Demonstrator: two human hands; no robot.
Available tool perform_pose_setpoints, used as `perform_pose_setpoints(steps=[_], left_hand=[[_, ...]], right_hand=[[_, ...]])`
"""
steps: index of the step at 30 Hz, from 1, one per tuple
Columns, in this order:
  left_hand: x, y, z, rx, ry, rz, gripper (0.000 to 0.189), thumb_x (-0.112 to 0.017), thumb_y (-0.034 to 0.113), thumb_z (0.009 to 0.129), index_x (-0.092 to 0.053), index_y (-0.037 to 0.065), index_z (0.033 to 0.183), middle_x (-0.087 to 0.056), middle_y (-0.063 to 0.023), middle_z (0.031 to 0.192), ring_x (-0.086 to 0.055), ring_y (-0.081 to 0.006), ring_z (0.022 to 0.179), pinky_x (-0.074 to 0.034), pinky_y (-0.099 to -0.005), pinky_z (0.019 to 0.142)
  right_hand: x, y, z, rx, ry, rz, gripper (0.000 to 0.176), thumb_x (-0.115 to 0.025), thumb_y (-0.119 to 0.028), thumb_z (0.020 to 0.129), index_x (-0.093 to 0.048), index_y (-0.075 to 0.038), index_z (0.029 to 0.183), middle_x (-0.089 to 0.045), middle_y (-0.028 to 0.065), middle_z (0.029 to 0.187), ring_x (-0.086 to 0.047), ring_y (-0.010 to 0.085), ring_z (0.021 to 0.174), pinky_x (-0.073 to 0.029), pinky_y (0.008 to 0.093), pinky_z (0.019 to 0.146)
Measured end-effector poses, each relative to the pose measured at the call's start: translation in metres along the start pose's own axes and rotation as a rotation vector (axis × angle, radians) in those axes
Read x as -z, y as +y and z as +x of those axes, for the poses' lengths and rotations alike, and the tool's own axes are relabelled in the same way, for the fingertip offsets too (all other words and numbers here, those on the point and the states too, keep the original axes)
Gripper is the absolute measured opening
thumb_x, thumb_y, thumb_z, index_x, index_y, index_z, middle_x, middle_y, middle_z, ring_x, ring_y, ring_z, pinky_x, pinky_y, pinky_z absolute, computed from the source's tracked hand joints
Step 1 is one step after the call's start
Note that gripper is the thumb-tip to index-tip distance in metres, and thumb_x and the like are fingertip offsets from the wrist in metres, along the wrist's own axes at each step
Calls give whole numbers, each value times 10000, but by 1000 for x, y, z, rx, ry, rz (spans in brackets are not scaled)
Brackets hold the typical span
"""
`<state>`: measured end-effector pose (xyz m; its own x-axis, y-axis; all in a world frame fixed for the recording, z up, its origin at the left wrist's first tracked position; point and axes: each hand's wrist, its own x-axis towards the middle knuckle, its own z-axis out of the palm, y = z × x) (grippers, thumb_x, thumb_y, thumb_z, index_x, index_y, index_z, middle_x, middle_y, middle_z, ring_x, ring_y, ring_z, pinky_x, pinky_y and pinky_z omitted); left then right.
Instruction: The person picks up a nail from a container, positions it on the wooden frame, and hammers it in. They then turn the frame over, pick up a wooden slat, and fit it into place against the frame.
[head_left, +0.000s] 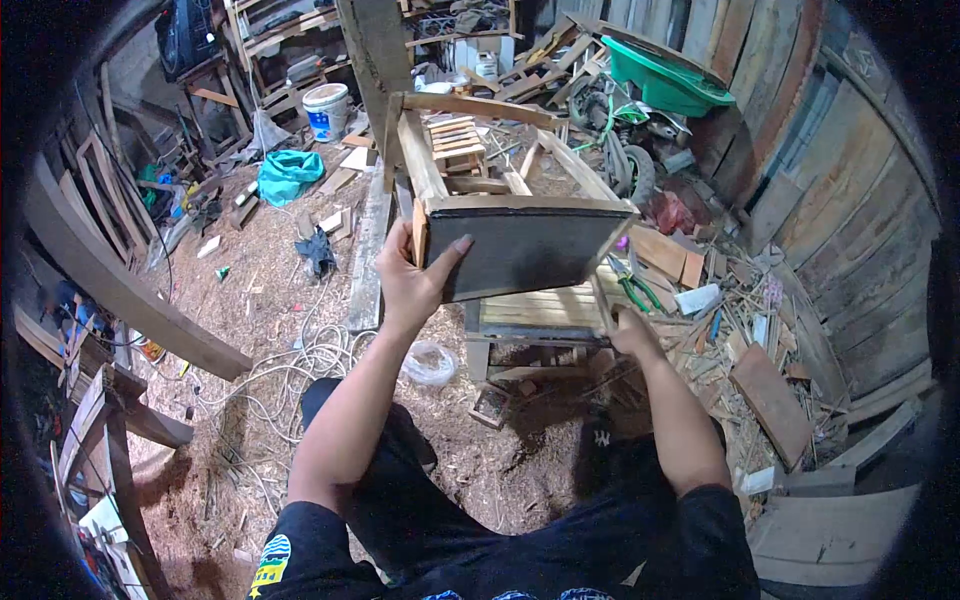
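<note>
A wooden frame (423, 160) with a dark flat panel (530, 250) on its near side is held up in front of me. My left hand (413, 275) grips the panel's left end, thumb on the dark face and fingers behind the wooden edge. Lower and to the right, my right hand (630, 332) is closed around a thin wooden leg or strip (604, 300) near the frame's right side. Beneath the frame stands a low slatted wooden piece (545, 308). Green-handled pliers (635, 285) lie just right of it.
Coiled pale rope (305, 370) lies on the sawdust floor at left. A white bucket (326, 110), teal bag (291, 177) and wooden post (375, 60) are farther back. A green tub (665, 80) is at back right. Wood scraps (772, 400) cover the right side.
</note>
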<state>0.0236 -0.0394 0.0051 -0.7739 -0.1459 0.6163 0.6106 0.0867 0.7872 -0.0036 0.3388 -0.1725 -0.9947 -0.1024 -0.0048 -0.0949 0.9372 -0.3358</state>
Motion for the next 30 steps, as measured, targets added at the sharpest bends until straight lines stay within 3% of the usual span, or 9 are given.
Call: perform_pose_setpoints(steps=[2,7,9,10,12,15,18,22,30], left_hand=[[1,1,0,-12,16,31,275,-795,51,815,-578,-18,969,-679,-73,896,-630,-89,802,-520,-247,721],[5,-2,2,-21,6,44,281,-803,62,808,-580,-19,958,-680,-74,887,-628,-85,801,-518,-247,709],[6,-9,3,-42,7,33,318,-820,75,792,-581,-26,975,-684,-70,885,-631,-89,797,-521,-249,704],[7,-11,2,-50,30,39,336,-835,98,778,-588,-27,968,-691,-80,857,-642,-106,781,-527,-267,698],[12,-14,3,-79,11,157,360,-859,137,756,-589,-24,932,-693,-106,821,-655,-125,760,-530,-286,685],[14,-5,4,-104,1,283,405,-882,206,729,-576,-11,882,-694,-139,792,-680,-159,729,-534,-300,661],[14,2,4,-112,-9,275,404,-881,208,728,-578,-11,882,-693,-140,785,-689,-173,727,-537,-303,663],[12,-1,3,-118,-15,257,400,-882,207,725,-586,-9,888,-693,-142,779,-697,-191,715,-535,-309,653],[13,-3,3,-146,-49,360,414,-889,228,717,-593,-3,891,-685,-137,753,-678,-190,666,-518,-320,614]], right_hand=[[13,-27,-7,-265,-32,93,446,-708,-239,824,-609,-27,1204,-627,279,1160,-594,399,1119,-474,457,929],[-19,-4,2,-214,103,28,356,-641,-229,860,-616,22,1110,-634,294,1091,-580,446,1109,-462,485,916],[-6,-12,-5,-260,176,179,251,-603,-224,895,-619,14,970,-657,221,850,-652,399,861,-510,465,729],[-7,-9,-2,-245,178,181,251,-603,-224,895,-619,14,970,-657,221,850,-652,399,861,-510,465,729],[-6,-1,-1,-454,120,872,190,-589,-231,926,-592,-43,896,-547,57,646,-566,213,549,-426,359,456],[16,-7,-17,-522,168,1042,255,-569,-288,956,-601,-35,945,-462,4,603,-439,102,470,-308,302,354],[41,-17,-27,-430,427,1276,255,-502,-272,1014,-600,-55,922,-403,-37,546,-368,64,406,-242,256,325],[113,-71,-75,-228,622,1437,280,-439,-305,1050,-575,-69,1112,-403,-44,595,-367,51,411,-248,213,332],[135,-110,-133,132,370,1199,495,-472,-414,1033,-475,-33,1349,-467,-6,611,-352,46,405,-255,206,356]])
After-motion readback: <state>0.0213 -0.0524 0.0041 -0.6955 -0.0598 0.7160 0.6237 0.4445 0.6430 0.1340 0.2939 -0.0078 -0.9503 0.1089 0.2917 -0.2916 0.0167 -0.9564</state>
